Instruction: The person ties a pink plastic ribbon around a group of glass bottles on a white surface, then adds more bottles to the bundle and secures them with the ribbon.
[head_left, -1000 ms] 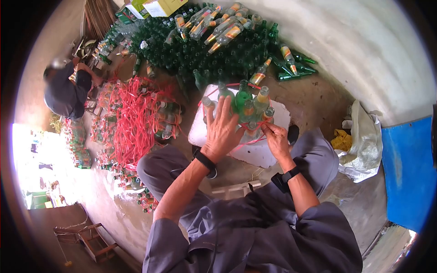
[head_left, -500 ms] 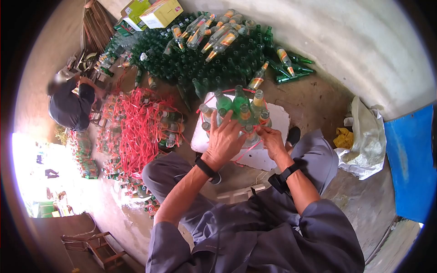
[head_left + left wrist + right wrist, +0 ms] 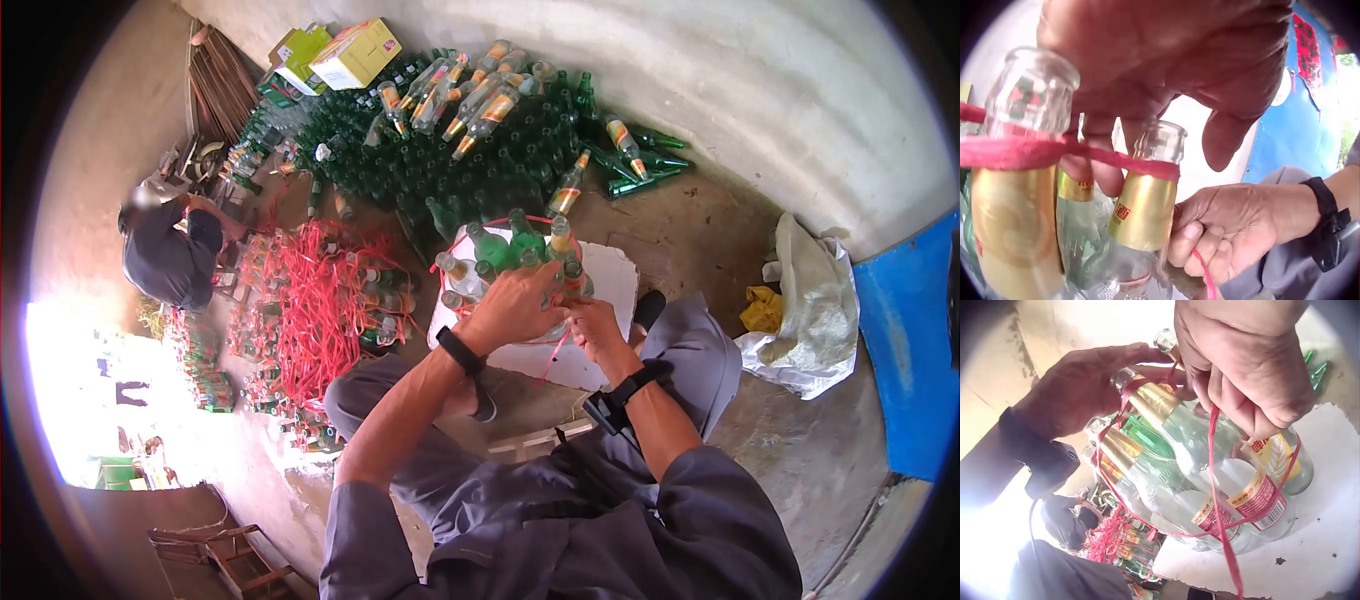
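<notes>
A cluster of green bottles [image 3: 490, 248] and clear bottles with gold neck labels [image 3: 1141, 209] stands upright on a white slab [image 3: 612, 275]. Red plastic twine [image 3: 1212, 462] runs round the bottles' necks and bodies, with a loose end hanging down the near side. My right hand [image 3: 600, 330] pinches the twine in curled fingers, close beside a bottle neck at the near right. Over the cluster, my left hand [image 3: 515, 305] has its fingers reaching down behind the necks and its thumb apart, as the left wrist view shows. Its fingertips are partly hidden behind the bottles.
Behind the slab lies a large mass of green bottles [image 3: 470, 170] with labelled bottles on top. Bundles under a heap of red twine [image 3: 320, 310] stand at the left, where another person [image 3: 170, 250] sits. A white sack [image 3: 815, 310] lies at the right.
My left hand has shifted right and nearer my right hand, over the closer bottle necks. My right hand keeps pinching the twine near the same spot. The head view has tilted slightly.
</notes>
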`<state>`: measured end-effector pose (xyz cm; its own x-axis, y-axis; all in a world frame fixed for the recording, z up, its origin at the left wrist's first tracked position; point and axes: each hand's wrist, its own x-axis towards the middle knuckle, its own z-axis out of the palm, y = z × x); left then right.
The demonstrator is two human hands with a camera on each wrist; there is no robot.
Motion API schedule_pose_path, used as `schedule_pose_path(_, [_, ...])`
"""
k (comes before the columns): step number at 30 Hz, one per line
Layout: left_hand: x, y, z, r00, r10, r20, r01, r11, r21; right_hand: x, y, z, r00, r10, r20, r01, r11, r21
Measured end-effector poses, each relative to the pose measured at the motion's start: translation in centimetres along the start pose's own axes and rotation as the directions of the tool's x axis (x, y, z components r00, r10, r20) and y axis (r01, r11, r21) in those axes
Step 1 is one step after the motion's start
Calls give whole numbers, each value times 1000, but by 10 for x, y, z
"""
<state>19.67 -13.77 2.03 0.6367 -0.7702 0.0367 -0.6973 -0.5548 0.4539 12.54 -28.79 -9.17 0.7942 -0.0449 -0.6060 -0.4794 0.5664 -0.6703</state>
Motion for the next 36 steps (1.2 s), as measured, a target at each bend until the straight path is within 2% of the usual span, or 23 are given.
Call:
schedule_pose_path(2, [2,0,5,1000,-22,21,23,998,-50,2,3,-1,1000,25,-13,-25,999,28])
schedule_pose_path(4, [3,-3,5,987,-83,134,85,996,-10,14,12,3,951,-278,-136,235,934,-268])
schedule_pose_path(5, [3,-4,5,987,-92,134,93,996,-4,23,21,0,953,-274,-127,233,935,-265])
schedule_pose_path(7, [2,-7,7,987,-85,135,89,996,-27,32,32,-3,899,-386,-206,182,758,-627])
schedule_pose_path(11, [1,-14,9,992,-21,122,20,1000,8,19,18,3,924,-319,-211,137,792,-595])
schedule_pose_path(13, [3,-10,3,983,-33,181,30,999,22,7,5,10,919,-296,-260,51,743,-667])
schedule_pose_path(14, [4,-6,0,984,-34,177,30,999,25,8,3,11,919,-299,-256,55,742,-668])
schedule_pose_path(16, [3,2,-4,978,-63,197,26,982,186,7,4,9,933,-294,-208,107,778,-619])
schedule_pose_path(17, [2,2,-5,978,-64,197,27,982,185,12,9,6,933,-293,-208,106,777,-620])
schedule_pose_path(19, [1,3,-6,992,50,111,-69,983,168,22,18,2,940,-290,-179,156,833,-531])
schedule_pose_path(20, [0,3,-8,993,48,110,-67,984,168,22,19,2,941,-289,-177,156,832,-532])
schedule_pose_path(22, [0,2,-13,982,58,181,-105,959,263,19,18,2,947,-295,-127,207,862,-462])
schedule_pose_path(26, [2,-4,-18,977,99,188,-164,913,374,13,15,-2,957,-278,-78,210,855,-475])
schedule_pose_path(28, [1,-4,-22,974,193,117,-222,910,350,9,12,-4,959,-281,-27,224,814,-536])
schedule_pose_path(29, [2,-3,-25,973,194,122,-225,912,344,5,9,-5,960,-277,-32,217,816,-535])
schedule_pose_path(31, [5,1,-32,976,172,135,-210,912,352,-4,-2,-6,957,-292,-4,214,711,-670])
schedule_pose_path(32, [7,5,-38,975,173,138,-211,914,347,-8,-5,-7,957,-289,-8,209,712,-670])
schedule_pose_path(34, [11,10,-50,975,123,183,-175,937,301,-13,-8,-9,959,-284,0,181,611,-771])
schedule_pose_path(35, [12,6,-53,975,124,185,-176,937,300,-12,-7,-9,959,-283,-2,179,613,-769])
schedule_pose_path(36, [14,1,-55,982,77,170,-106,980,170,-11,-5,-10,945,-328,13,203,552,-809])
